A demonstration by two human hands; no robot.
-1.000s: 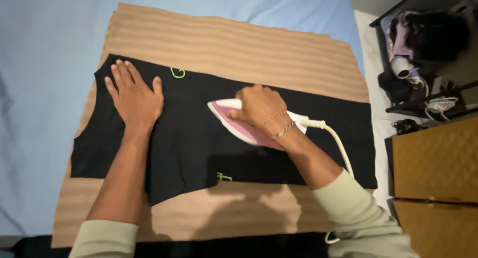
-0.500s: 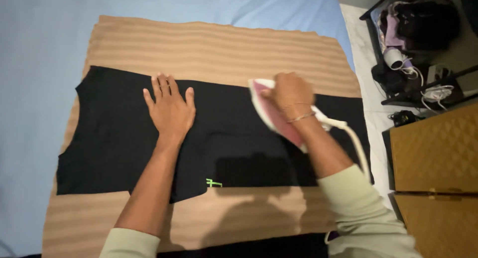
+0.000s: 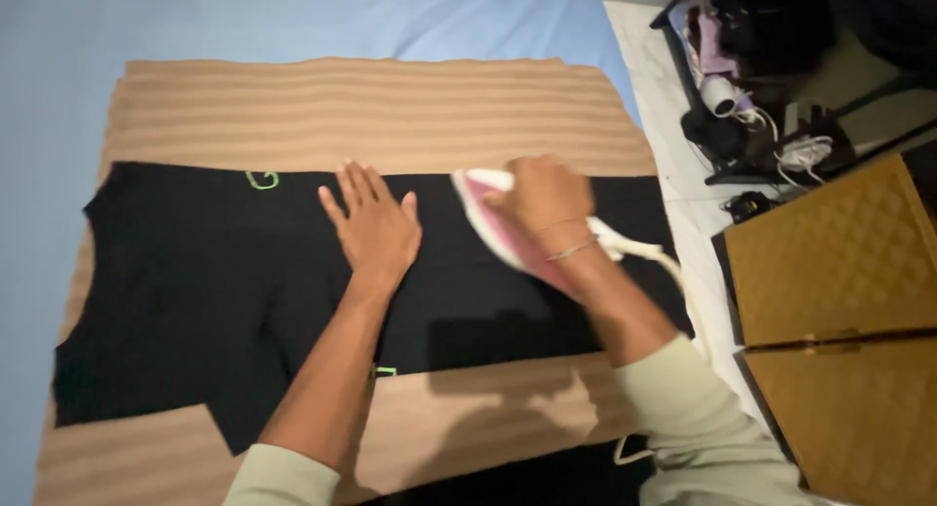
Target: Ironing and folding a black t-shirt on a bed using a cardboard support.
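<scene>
Since a second ago, the pink-and-white iron (image 3: 503, 235) has slid toward the right end of the black T-shirt (image 3: 195, 301). The right hand (image 3: 542, 202) wraps its handle, apparently tight; the left hand (image 3: 371, 228) lies spread flat on the shirt, just left of the iron.

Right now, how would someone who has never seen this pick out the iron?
Find the tan striped blanket on the blue sheet, then the black garment lying flat across it. The iron sits toward its right end under the right hand: pink and white, trailing a white cord.
</scene>
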